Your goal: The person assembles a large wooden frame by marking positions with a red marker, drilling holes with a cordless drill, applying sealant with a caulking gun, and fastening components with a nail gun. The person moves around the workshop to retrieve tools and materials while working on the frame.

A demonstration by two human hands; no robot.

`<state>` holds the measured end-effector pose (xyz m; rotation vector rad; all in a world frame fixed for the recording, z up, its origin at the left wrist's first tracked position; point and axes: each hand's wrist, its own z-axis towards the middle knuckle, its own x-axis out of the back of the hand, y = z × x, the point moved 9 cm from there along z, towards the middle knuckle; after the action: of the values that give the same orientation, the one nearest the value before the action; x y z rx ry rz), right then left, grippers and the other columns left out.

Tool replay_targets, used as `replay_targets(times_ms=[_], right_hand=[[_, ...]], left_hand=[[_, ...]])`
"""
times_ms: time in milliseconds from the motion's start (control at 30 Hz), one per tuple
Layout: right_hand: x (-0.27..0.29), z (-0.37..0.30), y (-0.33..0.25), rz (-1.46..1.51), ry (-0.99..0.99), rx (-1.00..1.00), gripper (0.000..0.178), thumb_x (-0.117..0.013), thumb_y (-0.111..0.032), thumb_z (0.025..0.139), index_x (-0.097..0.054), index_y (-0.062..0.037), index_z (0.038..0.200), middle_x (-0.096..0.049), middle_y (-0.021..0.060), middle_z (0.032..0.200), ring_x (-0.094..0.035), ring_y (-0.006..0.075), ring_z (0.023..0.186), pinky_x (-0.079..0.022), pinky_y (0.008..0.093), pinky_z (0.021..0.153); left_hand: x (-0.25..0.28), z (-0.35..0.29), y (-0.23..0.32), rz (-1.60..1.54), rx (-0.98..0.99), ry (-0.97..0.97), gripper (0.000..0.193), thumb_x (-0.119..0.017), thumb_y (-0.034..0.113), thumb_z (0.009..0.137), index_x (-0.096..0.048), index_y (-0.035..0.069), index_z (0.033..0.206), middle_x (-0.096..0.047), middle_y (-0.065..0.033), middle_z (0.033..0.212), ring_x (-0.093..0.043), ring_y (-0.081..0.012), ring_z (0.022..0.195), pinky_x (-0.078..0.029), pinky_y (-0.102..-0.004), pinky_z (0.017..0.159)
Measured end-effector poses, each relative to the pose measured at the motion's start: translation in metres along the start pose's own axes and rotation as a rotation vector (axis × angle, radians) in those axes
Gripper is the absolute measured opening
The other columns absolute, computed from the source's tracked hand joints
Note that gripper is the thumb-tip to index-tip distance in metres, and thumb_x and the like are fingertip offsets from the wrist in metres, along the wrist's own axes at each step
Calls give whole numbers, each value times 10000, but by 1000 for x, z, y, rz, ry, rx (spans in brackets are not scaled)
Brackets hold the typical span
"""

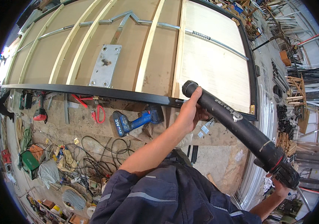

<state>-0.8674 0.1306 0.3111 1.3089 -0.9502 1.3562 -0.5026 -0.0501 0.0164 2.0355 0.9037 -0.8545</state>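
Observation:
A long black barrel-type caulking gun (238,125) slants across the right half of the view, its round front cap up and left, a rod sticking out of its rear end. My left hand (190,114) is closed round the barrel just behind the cap. At the rear, my right hand (280,187) is wrapped about the handle; its fingers are partly hidden by the gun. Beyond the cap lies a black-edged panel frame (129,93) with pale wooden slats (148,46) and a white board (215,56) at its right end.
A metal rod with springs (200,35) and a bolted plate (106,66) lie on the frame. Below its near edge are a blue cordless drill (139,120), red-handled scissors (99,114) and a red drill (40,112). Cables (103,156) tangle on the lower left; stacked metal profiles stand right.

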Motion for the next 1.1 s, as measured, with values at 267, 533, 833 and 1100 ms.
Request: replay_targets(times_ms=[267,533,833,1100], right_hand=[[-27,-18,37,647,-17,-168,485,-756,-376,752,-698,-23,1079,-698,145,1028,-672,308,922,-505,385,819],[-46,1,-4,484,-57,-101,425,-755,-320,760,-686,0,1032,-695,141,953,-658,302,879,-491,419,781],[-68,-9,-7,581,-221,-373,280,-695,-174,811,-691,4,1026,-704,115,969,-655,241,874,-506,354,787],[-26,26,-81,1115,-7,-86,256,-704,-133,793,-732,5,1006,-724,195,1026,-696,294,944,-525,398,868]], left_hand=[[3,-23,-18,11,24,-51,526,-601,562,949,-576,54,1084,-631,-87,856,-614,-201,730,-494,-329,589],[5,-9,-18,64,-18,-12,519,-611,541,949,-576,43,1091,-640,-95,880,-630,-194,746,-508,-340,592],[9,-17,-37,40,27,-32,517,-604,547,948,-579,38,1039,-631,-97,816,-633,-193,716,-532,-347,577],[5,-33,-44,3,12,-80,517,-523,582,963,-599,79,1053,-669,-86,851,-623,-177,713,-498,-329,648]])
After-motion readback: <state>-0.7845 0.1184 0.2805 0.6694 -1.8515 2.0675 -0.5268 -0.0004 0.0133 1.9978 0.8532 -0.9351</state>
